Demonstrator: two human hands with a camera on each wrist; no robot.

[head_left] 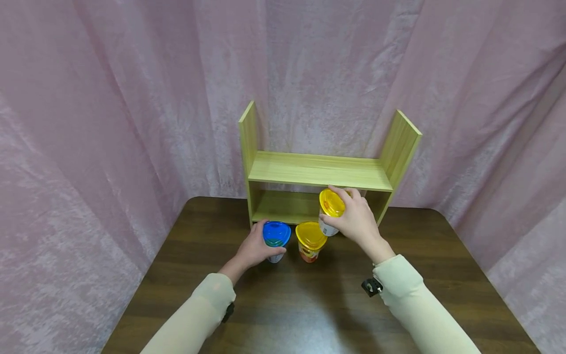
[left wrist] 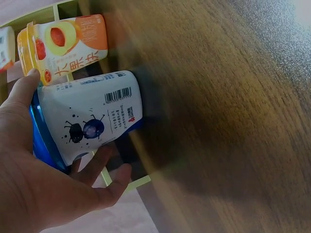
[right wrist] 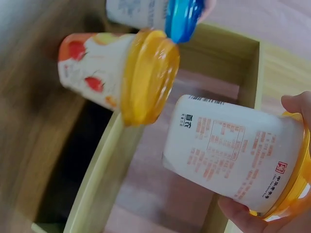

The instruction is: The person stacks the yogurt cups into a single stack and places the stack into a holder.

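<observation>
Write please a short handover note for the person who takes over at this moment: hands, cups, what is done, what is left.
Left hand: grip round the blue-lid cup, which seems to stand on the table.
Right hand: grip on a yellow-lid cup, tilted in front of the shelf.
The orange cup stands between them, untouched.
Done: no cup shows on either board.
Left: probably all three cups.
</observation>
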